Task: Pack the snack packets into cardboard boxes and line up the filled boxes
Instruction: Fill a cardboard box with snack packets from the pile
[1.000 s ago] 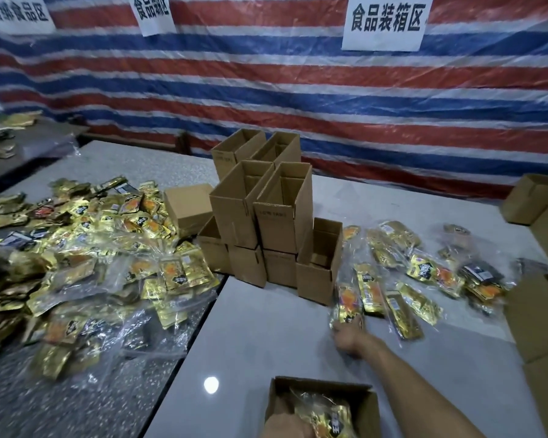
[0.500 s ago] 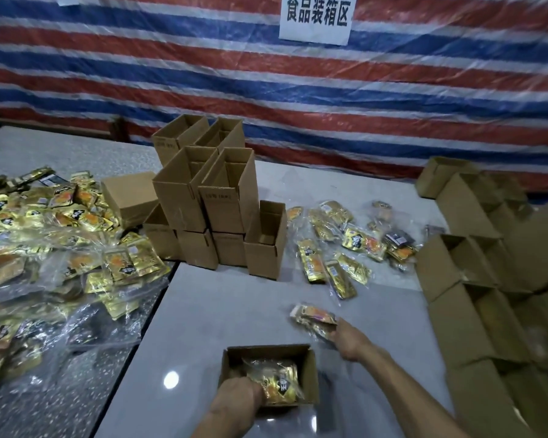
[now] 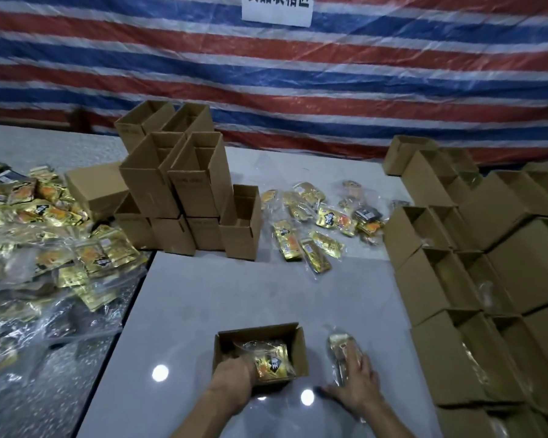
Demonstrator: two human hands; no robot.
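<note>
Big striped tarp (image 3: 266, 74) fills the top of the frame, and below it the pale table (image 3: 234, 295) runs down to the bottom edge. Down the right side stand the rows of boxes (image 3: 431, 282), open at the top and packed wall to wall. Clear wrappers glint inside a few, so I judge these the filled ones, already lined up.

On the left, a large heap of packets (image 3: 54, 235) sprawls loose and gold over a darker table (image 3: 70, 406), and that is plenty of work left. Upper centre, a stack of empty boxes (image 3: 200, 194) waits in two tiers, mouths open. Just right of that stack lies a small scatter of packets (image 3: 329, 216), well apart from the hands.

Now the action, bottom centre: one open box (image 3: 298, 349) sits on the pale table with gold packets (image 3: 274, 363) already inside, and it looks partly full. The left hand (image 3: 233, 385) reaches over its near wall, fingers down among those packets. Whether that grip closes on one or merely presses I cannot tell, as the fingers are hidden. The right hand (image 3: 359, 385) lies just right of the box, its grip open, fingers spread flat on a single packet (image 3: 340, 343) that rests on the table, beside the box and not in it.

My read: well into the job, this box mid-fill, that packet likely next in, and then the box joins the rows at right.
</note>
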